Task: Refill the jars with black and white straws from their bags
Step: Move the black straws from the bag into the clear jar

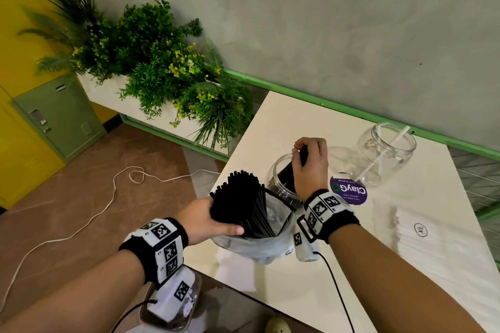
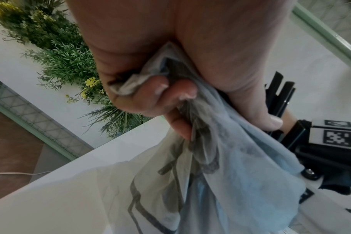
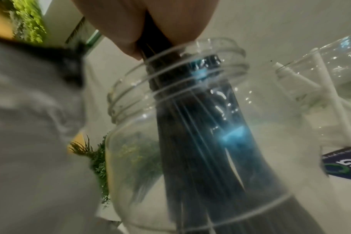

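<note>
My left hand (image 1: 213, 220) (image 2: 170, 88) grips a thin plastic bag (image 1: 259, 246) (image 2: 220, 182) around a thick bundle of black straws (image 1: 244, 197) that sticks up out of it. My right hand (image 1: 311, 162) (image 3: 142, 23) holds a smaller bunch of black straws (image 3: 200, 142) from above, their lower ends standing inside a clear jar (image 1: 281, 184) (image 3: 130, 158). A second clear jar (image 1: 384, 151) (image 3: 331, 79) stands farther right with a few white straws (image 1: 384, 154) in it. A flat bag of white straws (image 1: 433, 230) lies at the right.
Everything sits on a white table (image 1: 284, 284) against a grey wall. A purple round sticker (image 1: 350, 192) lies between the jars. A planter of green plants (image 1: 151, 62) stands left of the table. A white cord (image 1: 89, 219) runs across the brown floor.
</note>
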